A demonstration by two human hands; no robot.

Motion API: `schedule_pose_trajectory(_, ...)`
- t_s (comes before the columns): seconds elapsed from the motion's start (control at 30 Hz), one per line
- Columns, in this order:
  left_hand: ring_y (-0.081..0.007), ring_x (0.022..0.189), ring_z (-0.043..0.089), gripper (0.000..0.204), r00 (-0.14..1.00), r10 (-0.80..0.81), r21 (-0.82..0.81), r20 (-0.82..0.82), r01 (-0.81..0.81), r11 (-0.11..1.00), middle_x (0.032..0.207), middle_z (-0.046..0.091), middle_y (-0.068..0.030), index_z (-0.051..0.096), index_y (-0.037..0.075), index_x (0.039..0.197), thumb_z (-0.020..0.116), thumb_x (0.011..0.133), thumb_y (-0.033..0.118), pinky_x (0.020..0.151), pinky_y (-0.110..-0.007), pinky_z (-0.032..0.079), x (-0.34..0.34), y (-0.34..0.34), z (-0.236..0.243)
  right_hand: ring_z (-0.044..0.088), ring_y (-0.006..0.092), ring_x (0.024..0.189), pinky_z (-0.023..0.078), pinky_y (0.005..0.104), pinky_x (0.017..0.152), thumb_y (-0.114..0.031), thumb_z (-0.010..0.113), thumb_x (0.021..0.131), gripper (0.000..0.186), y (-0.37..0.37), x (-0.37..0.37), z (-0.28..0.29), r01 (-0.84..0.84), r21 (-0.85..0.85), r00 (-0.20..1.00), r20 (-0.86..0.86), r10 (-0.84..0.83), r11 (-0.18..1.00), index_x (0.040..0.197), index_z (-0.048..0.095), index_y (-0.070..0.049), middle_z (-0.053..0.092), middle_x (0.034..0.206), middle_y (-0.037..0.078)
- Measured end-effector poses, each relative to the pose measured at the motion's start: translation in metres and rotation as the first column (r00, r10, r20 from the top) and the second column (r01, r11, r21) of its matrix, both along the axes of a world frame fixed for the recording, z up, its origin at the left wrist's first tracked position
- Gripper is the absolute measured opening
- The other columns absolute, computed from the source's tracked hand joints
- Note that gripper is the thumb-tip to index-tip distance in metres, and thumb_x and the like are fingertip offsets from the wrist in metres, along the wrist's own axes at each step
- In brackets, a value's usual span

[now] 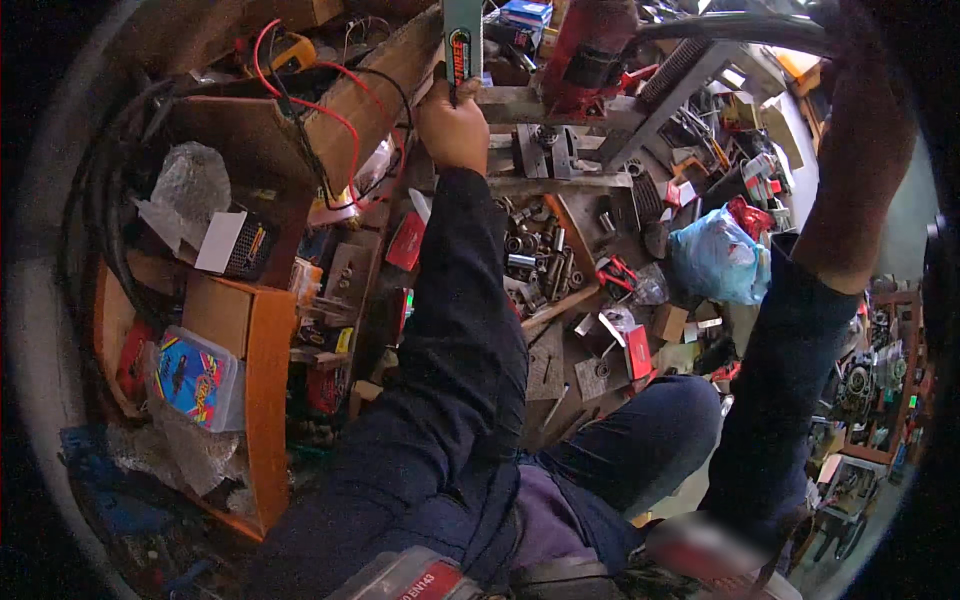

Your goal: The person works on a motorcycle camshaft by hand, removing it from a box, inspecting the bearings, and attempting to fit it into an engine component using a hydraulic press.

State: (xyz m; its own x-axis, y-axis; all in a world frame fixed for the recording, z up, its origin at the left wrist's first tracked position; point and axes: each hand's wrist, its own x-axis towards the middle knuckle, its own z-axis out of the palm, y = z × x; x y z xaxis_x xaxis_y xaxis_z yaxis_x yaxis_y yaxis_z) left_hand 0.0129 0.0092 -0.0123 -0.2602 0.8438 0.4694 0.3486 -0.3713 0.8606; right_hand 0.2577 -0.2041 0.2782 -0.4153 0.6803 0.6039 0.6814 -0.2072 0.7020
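Closed around the lower end of a flat green tool (462,40), the left hand (455,125) holds it upright at the far edge of the desk (560,360), beside a red drill press (590,45). Stiff and light the tool is judged to be, best taken low on its body. The right hand (865,60) is raised to a black lever (740,28); its grip cannot be told. Nearer, loose metal parts (540,255) and a blue plastic bag (720,255) are seen.

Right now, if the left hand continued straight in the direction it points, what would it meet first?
The left hand already grips a green flat tool pointing up and away. Beyond it probably lie small boxes on the cluttered bench, though depth is unclear.
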Motion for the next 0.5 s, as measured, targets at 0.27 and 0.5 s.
schedule_pose_trajectory(0.27, -0.0434, 0.082, 0.064, 0.025, 1.000, -0.007, 0.005, -0.028, 0.008, 1.000, 0.086, 0.067, -0.0225, 0.068, 0.006, 0.102, 0.071, 0.084, 0.023, 0.070, -0.050, 0.049, 0.004, -0.008, 0.007, 0.067, 0.0251, 0.091, 0.054, 0.0373, 0.078, -0.012, 0.063, 0.090, 0.024, -0.069, -0.089, -0.218, -0.636, -0.251, 0.547, -0.814, 0.197, 0.729, 0.113, 0.066, -0.018, 0.069, 0.104, 0.005)
schedule_pose_trajectory(0.5, -0.0429, 0.085, 0.065, 0.025, 0.998, -0.059, 0.017, 0.013, 0.059, 0.998, 0.094, 0.069, -0.0208, 0.069, 0.007, 0.103, 0.071, 0.085, 0.024, 0.071, -0.048, 0.050, -0.004, -0.008, 0.008, 0.066, 0.0265, 0.091, 0.054, 0.0389, 0.076, -0.011, 0.064, 0.087, 0.023, -0.013, -0.009, -0.029, 0.157, 0.086, 0.986, -0.066, -0.151, 0.984, 0.109, 0.065, -0.014, 0.068, 0.101, 0.008)
